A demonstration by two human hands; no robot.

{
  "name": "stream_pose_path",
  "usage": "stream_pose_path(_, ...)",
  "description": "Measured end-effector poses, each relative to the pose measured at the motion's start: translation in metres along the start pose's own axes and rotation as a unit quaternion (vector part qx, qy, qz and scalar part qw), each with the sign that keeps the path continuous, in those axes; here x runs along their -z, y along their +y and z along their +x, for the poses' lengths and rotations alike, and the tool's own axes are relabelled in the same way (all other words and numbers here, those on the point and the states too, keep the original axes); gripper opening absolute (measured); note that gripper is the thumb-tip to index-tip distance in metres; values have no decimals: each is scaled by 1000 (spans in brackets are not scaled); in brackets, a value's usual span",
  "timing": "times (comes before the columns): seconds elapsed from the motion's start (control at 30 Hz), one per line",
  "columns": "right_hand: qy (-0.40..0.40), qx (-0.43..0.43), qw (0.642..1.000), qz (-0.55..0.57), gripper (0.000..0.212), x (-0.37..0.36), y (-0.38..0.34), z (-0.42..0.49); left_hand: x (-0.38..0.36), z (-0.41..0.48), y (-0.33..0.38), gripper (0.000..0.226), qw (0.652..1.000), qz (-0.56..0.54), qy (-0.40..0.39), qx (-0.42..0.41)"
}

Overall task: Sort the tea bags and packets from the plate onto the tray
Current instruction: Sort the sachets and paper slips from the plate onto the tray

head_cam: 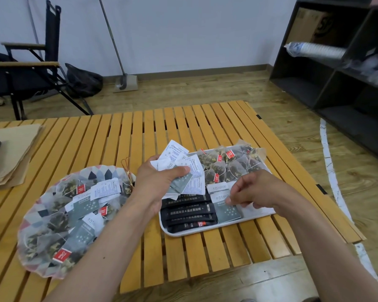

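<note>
Left hand point(159, 182) grips a fan of packets point(181, 162) over the tray's point(205, 233) far-left edge. Right hand point(255, 190) pinches a grey packet point(227, 212) lying in the tray (tea bags point(234, 164) far, black sticks point(188, 214) near-left). Plate point(100, 173) sits left on the table point(118, 138), still loaded.

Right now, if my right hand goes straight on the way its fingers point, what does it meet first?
Probably the grey-and-white packet on the tray; your right hand looks almost on it, though depth is unclear.

slatted wooden table point(109, 136), glossy black sachets point(188, 211)
</note>
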State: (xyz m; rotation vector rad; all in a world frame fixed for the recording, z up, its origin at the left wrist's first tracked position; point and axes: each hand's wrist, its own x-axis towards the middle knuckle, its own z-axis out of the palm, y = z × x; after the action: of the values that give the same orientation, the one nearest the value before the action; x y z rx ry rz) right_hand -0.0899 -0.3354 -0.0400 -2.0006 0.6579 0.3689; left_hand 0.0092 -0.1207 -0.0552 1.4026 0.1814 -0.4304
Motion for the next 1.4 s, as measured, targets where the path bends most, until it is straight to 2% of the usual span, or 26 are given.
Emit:
stream_pose_path(0.1, -34, 8, 999, -18, 17, -7, -3, -2, -2, 1, -3, 65, 1000, 6, -2, 1)
stream_pose_path(0.37, -9, 5, 999, -45, 20, -14, 0, 4, -3, 2, -7, 66, 1000, 1, -11, 22)
stream_pose_path(0.47, 29, 45, 998, 32, 22, -11, -3, -1, -4, 2, -7, 65, 999, -14, -27, 32)
stream_pose_path(0.53, 85, 88, 985, 121, 28, -13, -9, -4, -5, 0, -7, 59, 999, -16, -39, 31)
stream_pose_path(0.6, 100, 118, 973, 170, 31, -19, -16, -7, -8, -3, -8, 61, 998, -15, -52, 31)
stream_pose_path(0.77, 50, 124, 978, 161, 18, -28, -18, -5, -14, -8, -11, 90, 995, -4, -96, 33)
stream_pose_path(0.93, 24, 91, 970, 223, 15, -15, -12, -3, -10, -6, -9, 64, 997, 6, -69, 28)
stream_pose_path(1.13, 86, 124, 933, 327, 20, 3, -8, -1, -4, -2, -3, 72, 999, -12, -31, 39)
stream_pose_path(1.4, -34, 119, 926, 356, 30, 4, -7, -2, -4, -2, -3, 76, 999, -18, -22, 40)
